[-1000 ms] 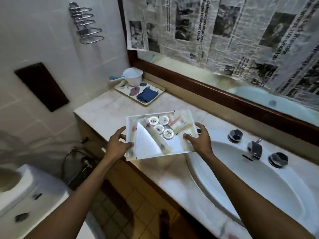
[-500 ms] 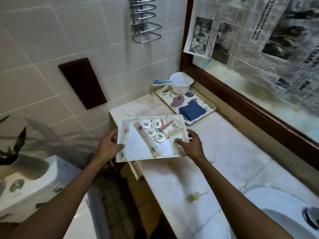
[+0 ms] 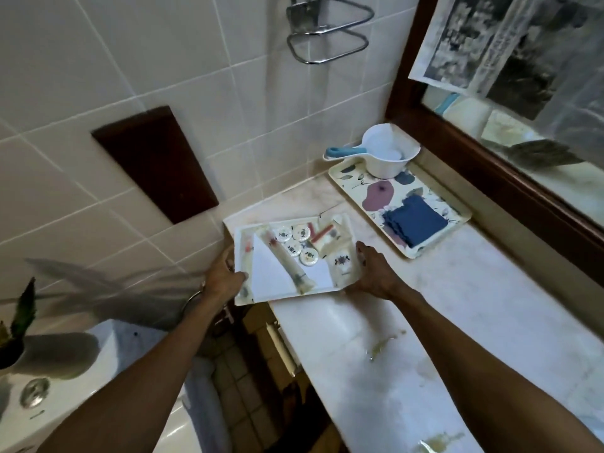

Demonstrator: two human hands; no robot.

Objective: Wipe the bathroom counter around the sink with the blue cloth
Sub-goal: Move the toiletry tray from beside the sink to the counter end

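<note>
A white tray (image 3: 258,297) of small toiletries, round lids and sachets, is at the left end of the pale marble counter (image 3: 457,308), partly past the front edge. My left hand (image 3: 225,277) grips its left rim and my right hand (image 3: 376,273) grips its right rim. The folded blue cloth (image 3: 413,222) lies on a floral tray (image 3: 353,178) near the back corner, untouched, to the right of and beyond my hands. The sink is out of view.
A white scoop with a blue handle (image 3: 385,155) stands on the floral tray. Yellowish smears (image 3: 382,346) mark the counter. The mirror frame (image 3: 490,178) runs along the back. A toilet tank (image 3: 65,380) with a potted plant (image 3: 19,325) sits lower left. A chrome rack (image 3: 327,37) hangs on the tiled wall.
Both hands carried the white tray leftward from beside the sink to the counter's left end. My view swung left, so the sink and taps left the frame.
</note>
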